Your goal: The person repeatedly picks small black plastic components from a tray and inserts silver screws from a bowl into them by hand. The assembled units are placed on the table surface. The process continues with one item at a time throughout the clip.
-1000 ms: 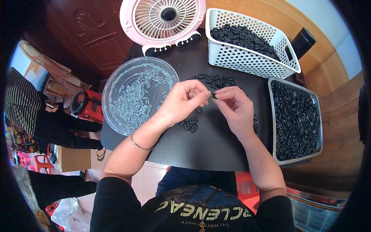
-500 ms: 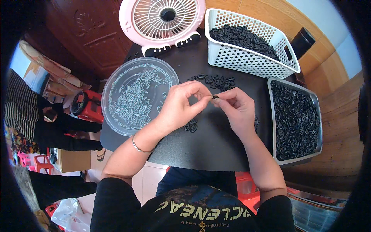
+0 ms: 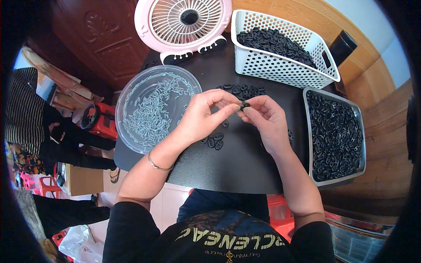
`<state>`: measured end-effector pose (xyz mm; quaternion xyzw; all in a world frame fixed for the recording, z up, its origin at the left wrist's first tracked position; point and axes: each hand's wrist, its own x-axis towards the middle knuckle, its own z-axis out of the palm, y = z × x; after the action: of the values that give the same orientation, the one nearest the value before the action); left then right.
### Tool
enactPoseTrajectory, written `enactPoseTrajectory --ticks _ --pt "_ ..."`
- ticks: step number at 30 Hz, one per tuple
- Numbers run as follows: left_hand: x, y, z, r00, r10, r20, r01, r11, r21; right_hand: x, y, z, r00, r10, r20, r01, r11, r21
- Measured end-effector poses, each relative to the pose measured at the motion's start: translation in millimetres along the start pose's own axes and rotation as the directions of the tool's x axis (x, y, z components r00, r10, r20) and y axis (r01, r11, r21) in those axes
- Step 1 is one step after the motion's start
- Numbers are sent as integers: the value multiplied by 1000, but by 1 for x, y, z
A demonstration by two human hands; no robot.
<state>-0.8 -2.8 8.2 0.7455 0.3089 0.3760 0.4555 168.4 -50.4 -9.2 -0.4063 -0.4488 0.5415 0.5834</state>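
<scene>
The left hand and right hand both pinch one small black ring, with the clear dish of pins just left of the grip for easy reach.

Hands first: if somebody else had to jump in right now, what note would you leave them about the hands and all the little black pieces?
Left hand: fingertips pinching a small black ring piece over the black table.
Right hand: pinching the same piece from the other side.
Things: clear round tray of small pale pins at the left; loose black pieces just beyond the hands and a few beneath them; white basket and metal tray both hold many black pieces; pink fan at the back.
Done: cannot tell which container holds finished pieces.
Left: loose pieces remain on the table.
</scene>
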Motion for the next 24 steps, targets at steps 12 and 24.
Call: enactPoseTrajectory --ticks 12,24 --pt "-4 -6 -12 963 155 222 -247 837 489 2 0 -3 997 -3 -74 0 999 -45" --pt "-6 -14 -2 926 86 367 -306 740 599 2 -2 -4 999 -5 -51 0 994 -111"
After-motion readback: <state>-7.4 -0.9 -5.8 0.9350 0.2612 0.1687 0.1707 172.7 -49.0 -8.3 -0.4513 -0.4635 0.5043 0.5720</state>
